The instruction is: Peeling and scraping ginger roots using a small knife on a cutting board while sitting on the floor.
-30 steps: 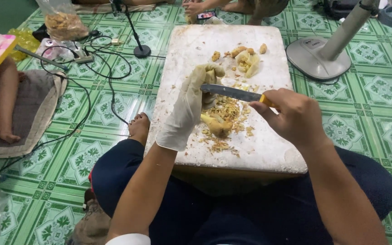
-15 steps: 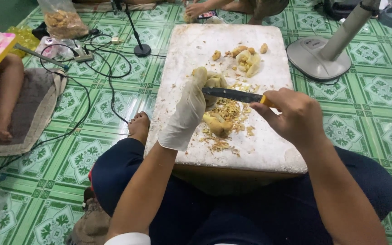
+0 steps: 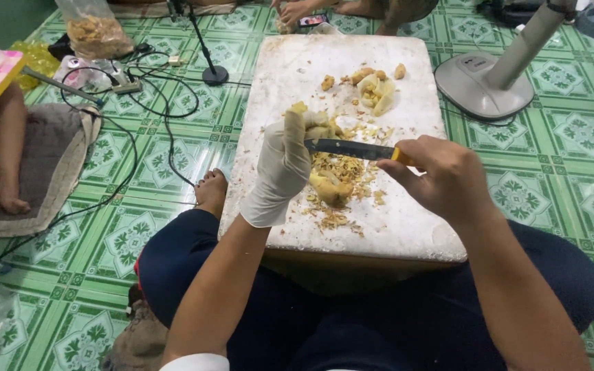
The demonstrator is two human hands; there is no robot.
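Peel scraps (image 3: 342, 172) beside knife (image 3: 348, 148); fan base (image 3: 482, 86) right

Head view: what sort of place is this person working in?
Probably a home floor used for food prep. The person sits on green patterned floor tiles at a low white cutting board, with a standing fan's base and loose cables nearby.

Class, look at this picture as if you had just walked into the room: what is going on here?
A person sits on a green tiled floor at a white cutting board. The gloved left hand holds a yellowish piece of food above the board, while the bare right hand lays a knife against it. Peelings lie beneath the hands, and trimmed pieces sit farther back. Another person's hand works beyond the far end of the board.
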